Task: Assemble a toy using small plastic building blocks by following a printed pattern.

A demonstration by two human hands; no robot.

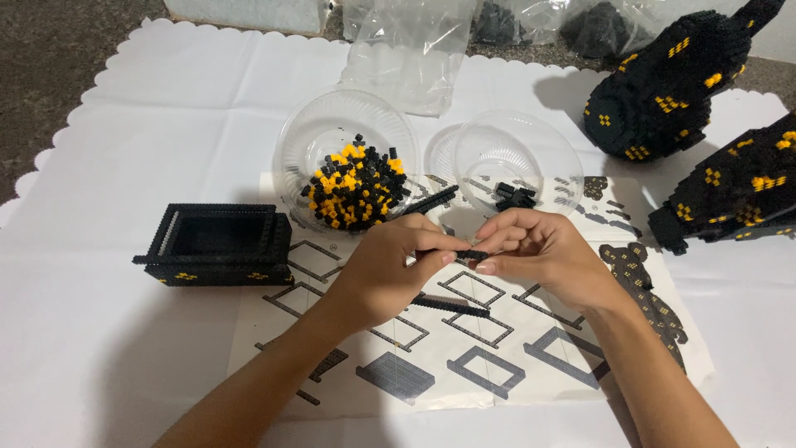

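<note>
Left hand: left hand [385, 270] at centre frame, thumb and fingertips pinched narrow on one end of a short black strip of tiny building bricks [473, 254].
Right hand: right hand [539, 253] just right of centre, fingertips closed on the other end of the same strip; the two hands meet at it.
Strip position: held in the air above the printed instruction sheet with grey frame diagrams [464, 365], centre of frame, level and running left to right.
Under the hands: a longer thin black brick bar [452, 305] lies on the sheet, just below the left hand.
Left of frame: open rectangular black brick box with small yellow marks [217, 245], standing on the white scallop-edged table cover [124, 124], near the left forearm but apart from it.
Upper centre: clear round plastic bowl of loose black and yellow bricks [352, 178]; beside it to the right, a second clear plastic bowl with a few black pieces [514, 166].
Upper right: two large black brick-built model parts with yellow spots [672, 83], well apart from the hands.
Top edge: clear plastic bags [406, 50], some holding dark pieces; contents too blurred to tell.
</note>
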